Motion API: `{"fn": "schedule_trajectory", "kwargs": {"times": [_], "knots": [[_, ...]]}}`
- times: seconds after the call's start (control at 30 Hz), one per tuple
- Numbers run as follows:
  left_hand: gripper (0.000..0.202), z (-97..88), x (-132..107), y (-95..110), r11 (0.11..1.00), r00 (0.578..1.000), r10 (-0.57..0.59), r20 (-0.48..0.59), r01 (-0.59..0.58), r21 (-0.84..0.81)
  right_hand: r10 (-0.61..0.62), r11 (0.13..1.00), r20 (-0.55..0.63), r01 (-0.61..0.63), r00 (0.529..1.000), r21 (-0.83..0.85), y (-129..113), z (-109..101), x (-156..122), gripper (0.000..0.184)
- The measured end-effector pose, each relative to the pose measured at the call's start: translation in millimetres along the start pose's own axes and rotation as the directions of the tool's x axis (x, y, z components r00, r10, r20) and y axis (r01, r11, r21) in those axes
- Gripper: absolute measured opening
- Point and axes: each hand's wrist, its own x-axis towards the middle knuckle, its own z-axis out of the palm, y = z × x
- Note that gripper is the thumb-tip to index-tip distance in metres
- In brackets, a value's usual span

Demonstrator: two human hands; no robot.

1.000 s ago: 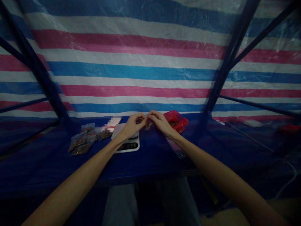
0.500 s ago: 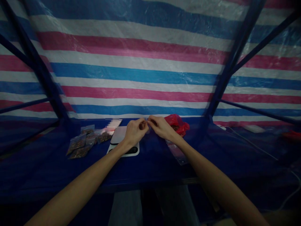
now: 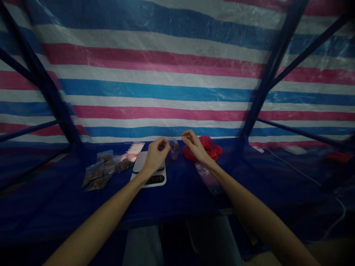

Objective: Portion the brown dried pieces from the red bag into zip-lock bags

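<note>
Dark blue table (image 3: 181,195) spans the scene, its near edge just beyond the person's legs (image 3: 142,244). On its near right, flat clear packaging (image 3: 207,177) lies partly under the right forearm. Left of centre is a white scale (image 3: 156,180), and farther left, several small filled bags (image 3: 95,173) lie in an overlapping cluster. Above the scale's far right part, the left hand (image 3: 156,154) has thumb and fingers closed in a pinch on the edge of a small clear bag (image 3: 174,149), which hangs between the hands. Well bent, the right hand's (image 3: 195,148) fingers are drawn together just right of that bag, apart from it; whether they hold anything, I cannot tell. Beside that hand sits a crumpled red bag (image 3: 213,148). Farthest back hangs a striped sheet (image 3: 155,88).
</note>
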Motion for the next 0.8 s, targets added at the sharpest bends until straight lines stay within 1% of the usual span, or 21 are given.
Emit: {"fn": "schedule_trajectory", "kwargs": {"times": [0.03,0.07,0.1,0.13,0.17,0.2,0.23,0.3,0.33,0.4,0.43,0.5,0.57,0.6,0.63,0.7,0.77,0.8], "knots": [[0.020,-1.2,2,0,0.991,1.000,-0.027,0.007,0.028,-0.129,0.068,0.995,-0.002,-0.067,0.998,0.080,4,0,1,0.027],[0.022,-2.1,4,-1,0.970,0.998,-0.058,0.017,0.060,-0.236,0.149,0.975,0.027,-0.151,0.989,0.160,8,1,1,0.033],[0.023,-2.7,5,-1,0.944,0.995,-0.090,0.032,0.096,-0.314,0.231,0.938,0.098,-0.248,0.968,0.243,11,1,1,0.038],[0.025,-3.0,5,-2,0.922,0.991,-0.121,0.053,0.132,-0.364,0.297,0.880,0.193,-0.346,0.935,0.324,13,0,1,0.040],[0.026,-3.0,5,-2,0.905,0.986,-0.147,0.084,0.168,-0.391,0.338,0.810,0.283,-0.431,0.897,0.398,14,0,1,0.039],[0.027,-2.6,5,-2,0.893,0.979,-0.164,0.120,0.199,-0.403,0.359,0.740,0.344,-0.490,0.867,0.462,15,-2,1,0.036],[0.028,-2.1,4,-3,0.885,0.972,-0.174,0.160,0.225,-0.407,0.375,0.678,0.372,-0.525,0.849,0.514,15,-4,1,0.031],[0.030,-0.4,2,-3,0.878,0.961,-0.178,0.212,0.253,-0.407,0.414,0.588,0.378,-0.560,0.828,0.584,13,-7,2,0.021],[0.031,0.5,2,-3,0.880,0.961,-0.173,0.216,0.249,-0.404,0.425,0.553,0.391,-0.576,0.817,0.602,12,-8,2,0.020],[0.033,1.6,1,-2,0.890,0.967,-0.155,0.203,0.226,-0.395,0.411,0.508,0.455,-0.613,0.790,0.606,11,-6,1,0.023],[0.033,1.6,1,-2,0.895,0.969,-0.144,0.201,0.214,-0.392,0.397,0.501,0.476,-0.620,0.785,0.604,10,-4,1,0.026],[0.035,0.6,1,-1,0.896,0.971,-0.125,0.203,0.198,-0.397,0.392,0.514,0.454,-0.599,0.800,0.614,11,-3,2,0.026],[0.037,-1.8,1,-3,0.883,0.972,-0.117,0.203,0.195,-0.427,0.417,0.547,0.360,-0.547,0.834,0.634,11,-11,8,0.023],[0.038,-3.1,2,-4,0.873,0.973,-0.119,0.199,0.198,-0.445,0.428,0.573,0.301,-0.513,0.852,0.639,11,-20,13,0.022],[0.038,-4.3,2,-5,0.864,0.973,-0.123,0.193,0.201,-0.462,0.432,0.607,0.242,-0.479,0.869,0.634,10,-33,17,0.021],[0.039,-5.5,3,-7,0.850,0.973,-0.129,0.192,0.208,-0.484,0.412,0.699,0.150,-0.417,0.899,0.581,8,-65,24,0.023],[0.040,-3.8,2,-9,0.849,0.968,-0.133,0.213,0.222,-0.480,0.378,0.796,0.096,-0.376,0.921,0.475,7,-103,27,0.026],[0.041,-1.7,1,-10,0.852,0.964,-0.133,0.232,0.231,-0.470,0.373,0.835,0.090,-0.376,0.923,0.401,7,-120,26,0.028]]}}
